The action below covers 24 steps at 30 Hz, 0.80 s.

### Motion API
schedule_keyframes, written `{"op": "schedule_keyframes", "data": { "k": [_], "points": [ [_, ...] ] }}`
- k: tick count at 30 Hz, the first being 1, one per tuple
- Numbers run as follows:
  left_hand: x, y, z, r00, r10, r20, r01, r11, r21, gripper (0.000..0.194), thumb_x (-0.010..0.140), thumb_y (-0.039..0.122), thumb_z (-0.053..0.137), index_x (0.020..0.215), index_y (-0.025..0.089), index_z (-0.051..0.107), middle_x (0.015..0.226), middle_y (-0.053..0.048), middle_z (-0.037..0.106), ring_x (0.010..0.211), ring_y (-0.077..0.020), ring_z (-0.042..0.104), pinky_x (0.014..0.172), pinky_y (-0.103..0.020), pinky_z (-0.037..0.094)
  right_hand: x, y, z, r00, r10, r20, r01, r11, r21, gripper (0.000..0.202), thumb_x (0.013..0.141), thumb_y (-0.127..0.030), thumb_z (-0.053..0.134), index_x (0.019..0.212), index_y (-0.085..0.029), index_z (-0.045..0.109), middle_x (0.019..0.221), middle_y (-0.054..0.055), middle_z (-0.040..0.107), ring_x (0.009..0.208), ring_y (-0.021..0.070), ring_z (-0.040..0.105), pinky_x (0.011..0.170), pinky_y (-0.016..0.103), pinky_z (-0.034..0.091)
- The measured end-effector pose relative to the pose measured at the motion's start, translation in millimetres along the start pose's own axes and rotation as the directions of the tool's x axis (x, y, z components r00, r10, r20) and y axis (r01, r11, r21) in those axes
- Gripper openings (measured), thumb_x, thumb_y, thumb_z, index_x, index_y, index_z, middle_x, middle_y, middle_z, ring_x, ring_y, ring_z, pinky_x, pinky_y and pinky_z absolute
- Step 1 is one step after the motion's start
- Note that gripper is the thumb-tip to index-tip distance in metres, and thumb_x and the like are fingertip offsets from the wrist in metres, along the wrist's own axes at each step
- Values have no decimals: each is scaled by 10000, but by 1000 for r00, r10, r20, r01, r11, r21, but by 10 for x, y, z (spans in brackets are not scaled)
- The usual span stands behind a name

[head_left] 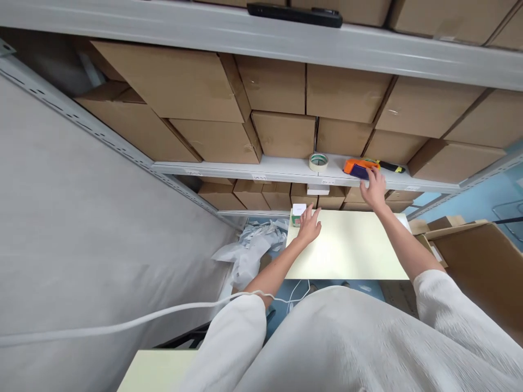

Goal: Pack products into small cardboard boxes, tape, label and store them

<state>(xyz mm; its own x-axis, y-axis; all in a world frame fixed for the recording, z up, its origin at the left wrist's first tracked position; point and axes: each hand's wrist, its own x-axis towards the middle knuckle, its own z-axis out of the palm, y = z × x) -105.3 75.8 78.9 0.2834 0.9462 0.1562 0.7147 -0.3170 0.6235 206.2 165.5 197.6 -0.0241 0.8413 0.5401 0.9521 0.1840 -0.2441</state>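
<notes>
My left hand (pixel 309 225) is over the left part of a pale yellow tabletop (pixel 351 245), fingers spread, right beside a small green and white box (pixel 296 220). Whether the fingertips touch that box is hard to tell. My right hand (pixel 374 188) reaches up to the shelf edge, its fingers curled over the right end of an orange and dark-blue handheld tool (pixel 355 168) whose exact kind I cannot make out. Just behind the tool lies a yellow and black utility knife (pixel 390 166). A roll of tape (pixel 318 161) rests farther left on the same shelf.
Brown cardboard boxes (pixel 281 136) fill the grey metal shelves (pixel 229 170). A small white box (pixel 317 189) sits below the shelf edge. Crumpled plastic (pixel 253 247) lies left of the table, a large open carton (pixel 478 267) stands at right, and a white cable (pixel 163 314) crosses my left arm.
</notes>
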Motion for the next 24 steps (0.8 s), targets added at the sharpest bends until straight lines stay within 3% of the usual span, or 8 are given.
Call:
{"op": "schedule_keyframes", "data": {
  "k": [4, 8, 14, 19, 24],
  "points": [
    [11, 193, 123, 997, 56, 55, -54, 997, -46, 578, 988, 169, 576, 1559, 246, 541, 1777, -153, 288, 1605, -386, 334, 1270, -600, 349, 243, 252, -77, 994, 3, 107, 8, 995, -102, 644, 1011, -348, 458, 1623, -149, 473, 1596, 246, 514, 1397, 457, 430, 1094, 659, 421],
    [-17, 318, 217, 993, 71, 92, -66, 997, -49, 551, 992, 149, 539, 1537, 232, 552, 1772, -157, 299, 1605, -381, 329, 1252, -609, 376, 377, 343, -106, 975, -2, 224, 44, 982, -182, 649, 985, -297, 499, 1613, -132, 502, 1528, 251, 568, 1335, 459, 426, 1064, 629, 410],
    [-57, 536, 388, 993, 66, 94, -61, 996, -64, 528, 997, 157, 542, 1518, 241, 573, 1752, -153, 342, 1594, -372, 353, 1234, -604, 415, 401, 365, -180, 973, -13, 232, 47, 988, -144, 462, 1022, -332, 509, 1405, -127, 666, 1367, 256, 639, 1233, 447, 426, 996, 578, 372],
    [-67, 738, 552, 993, 66, 93, -61, 996, -59, 516, 996, 157, 566, 1503, 250, 596, 1735, -142, 370, 1581, -361, 380, 1232, -582, 433, 132, 357, -338, 966, -76, 246, 103, 990, -98, 395, 1026, -330, 523, 1342, -155, 682, 1351, 234, 670, 1203, 422, 452, 1013, 564, 336],
    [-34, 924, 725, 987, 84, 138, -78, 996, -46, 522, 997, 162, 549, 1510, 245, 589, 1737, -142, 374, 1577, -360, 387, 1230, -586, 440, -424, 473, -550, 970, -113, 217, 121, 992, -25, 386, 1022, -335, 524, 1345, -187, 675, 1291, 193, 699, 1202, 404, 473, 1059, 565, 325]
  ]
}}
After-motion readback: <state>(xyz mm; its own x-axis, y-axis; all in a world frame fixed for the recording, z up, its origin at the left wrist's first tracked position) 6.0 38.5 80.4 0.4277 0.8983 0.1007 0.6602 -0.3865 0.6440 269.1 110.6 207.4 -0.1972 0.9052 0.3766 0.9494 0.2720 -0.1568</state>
